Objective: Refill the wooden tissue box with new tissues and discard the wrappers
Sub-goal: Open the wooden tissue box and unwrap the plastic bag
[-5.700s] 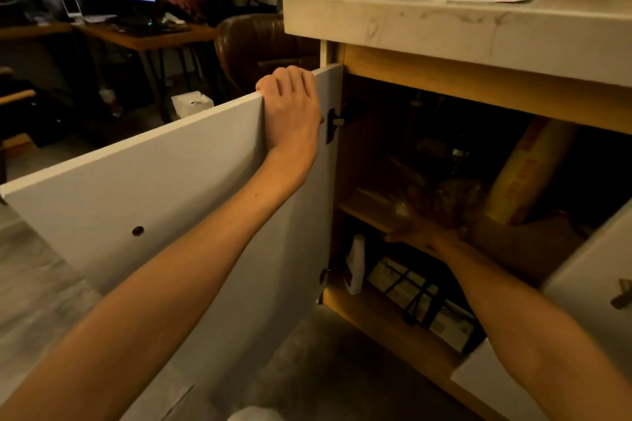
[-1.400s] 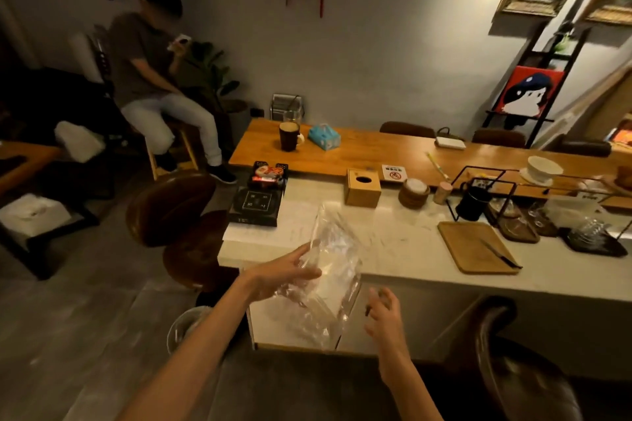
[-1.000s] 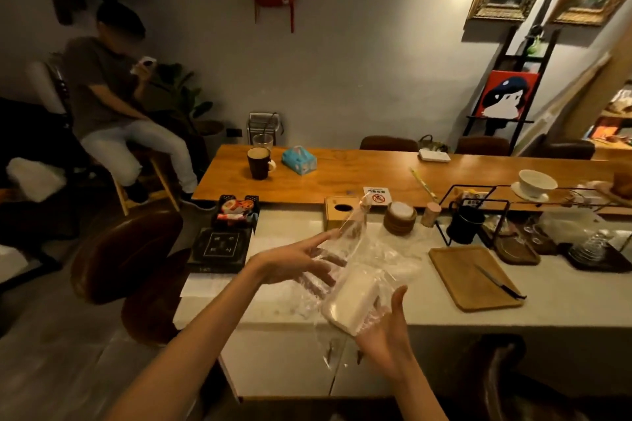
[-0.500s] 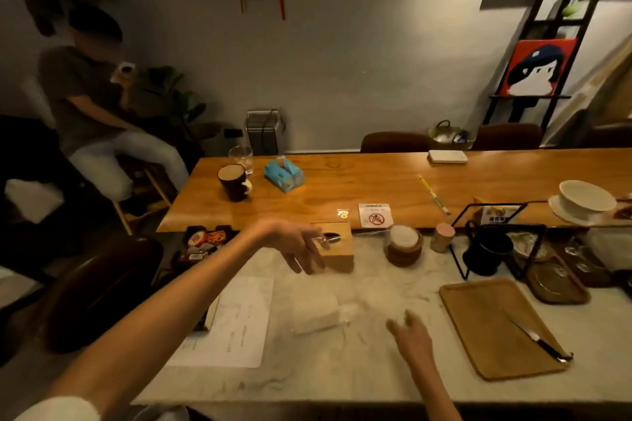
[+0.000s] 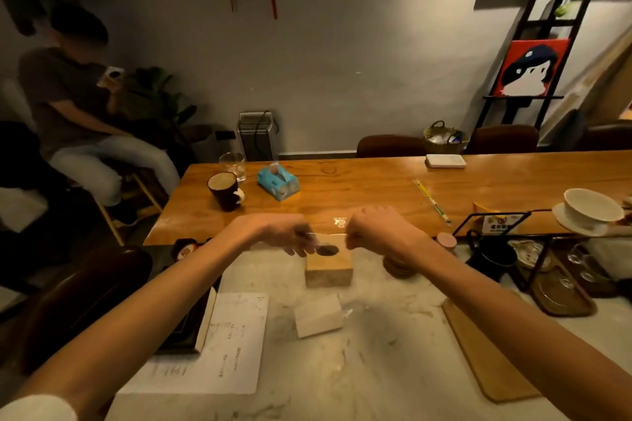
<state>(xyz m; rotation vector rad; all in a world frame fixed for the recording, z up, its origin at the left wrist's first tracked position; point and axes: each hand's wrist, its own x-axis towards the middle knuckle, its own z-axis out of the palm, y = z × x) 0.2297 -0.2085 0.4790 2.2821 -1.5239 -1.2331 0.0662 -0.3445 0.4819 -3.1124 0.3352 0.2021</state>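
Observation:
The wooden tissue box (image 5: 328, 267), a small cube with a dark oval hole on top, stands on the marble counter (image 5: 376, 369). My left hand (image 5: 285, 236) pinches its top left edge. My right hand (image 5: 379, 232) is closed at its top right edge. A thin pale line runs between the two hands across the box top; I cannot tell what it is. A white pack of new tissues (image 5: 318, 319) in a clear wrapper lies on the counter just in front of the box, with neither hand on it.
A printed sheet (image 5: 219, 349) and a dark book lie at left, a wooden board (image 5: 489, 352) at right. A stack of coasters (image 5: 398, 268) and a black mug (image 5: 492, 255) stand right of the box. On the wooden bar behind are a blue tissue pack (image 5: 278, 181) and a dark cup (image 5: 224, 190). A person (image 5: 68, 113) sits far left.
The wrapped tissue pack, held in both hands a second ago, now lies on the counter. My left hand went to the box first; my right hand has since risen to its other side.

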